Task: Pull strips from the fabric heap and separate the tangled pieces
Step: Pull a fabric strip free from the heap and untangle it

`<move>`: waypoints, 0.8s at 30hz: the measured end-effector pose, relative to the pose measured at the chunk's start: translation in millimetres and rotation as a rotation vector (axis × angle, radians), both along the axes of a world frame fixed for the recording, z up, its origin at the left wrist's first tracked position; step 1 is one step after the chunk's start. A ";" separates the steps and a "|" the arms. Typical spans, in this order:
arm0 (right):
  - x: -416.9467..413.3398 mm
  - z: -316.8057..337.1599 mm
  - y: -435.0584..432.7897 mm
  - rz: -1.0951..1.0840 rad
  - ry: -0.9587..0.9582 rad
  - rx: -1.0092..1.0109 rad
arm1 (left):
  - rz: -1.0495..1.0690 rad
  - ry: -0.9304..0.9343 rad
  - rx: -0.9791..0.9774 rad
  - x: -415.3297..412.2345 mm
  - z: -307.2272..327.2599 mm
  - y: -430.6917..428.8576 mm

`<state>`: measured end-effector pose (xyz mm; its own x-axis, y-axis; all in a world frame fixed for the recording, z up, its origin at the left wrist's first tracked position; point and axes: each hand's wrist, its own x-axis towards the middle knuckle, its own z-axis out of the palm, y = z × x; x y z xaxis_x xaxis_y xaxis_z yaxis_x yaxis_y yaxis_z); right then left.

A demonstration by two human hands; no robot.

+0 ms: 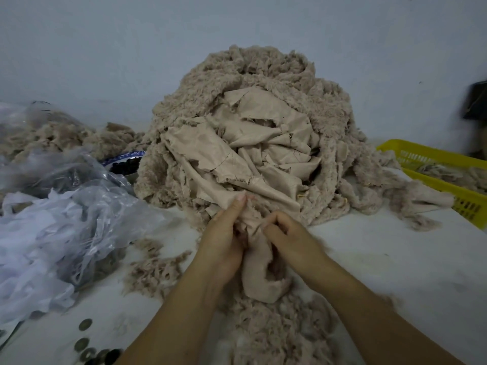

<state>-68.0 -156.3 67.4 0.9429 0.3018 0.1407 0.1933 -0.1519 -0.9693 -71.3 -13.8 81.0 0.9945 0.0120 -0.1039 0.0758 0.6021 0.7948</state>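
Observation:
A tall heap of beige fluffy fabric stands at the middle of the white table, with smooth backing sides showing on its front. From its base a beige strip runs toward me and folds over on the table. My left hand grips this strip at the heap's foot, thumb up against the cloth. My right hand pinches the same strip from the right, fingers curled. Both hands sit close together, almost touching.
Clear plastic bags holding fabric and white scraps lie at the left. A yellow basket with fluffy pieces stands at the right. Loose fluff covers the near table, coin-like discs lie at the front left, and a blue-rimmed bowl sits behind the bags.

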 end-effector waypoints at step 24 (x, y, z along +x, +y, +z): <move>3.6 14.8 -9.7 -0.050 0.291 0.488 | -0.177 -0.064 0.233 -12.3 -2.0 -14.0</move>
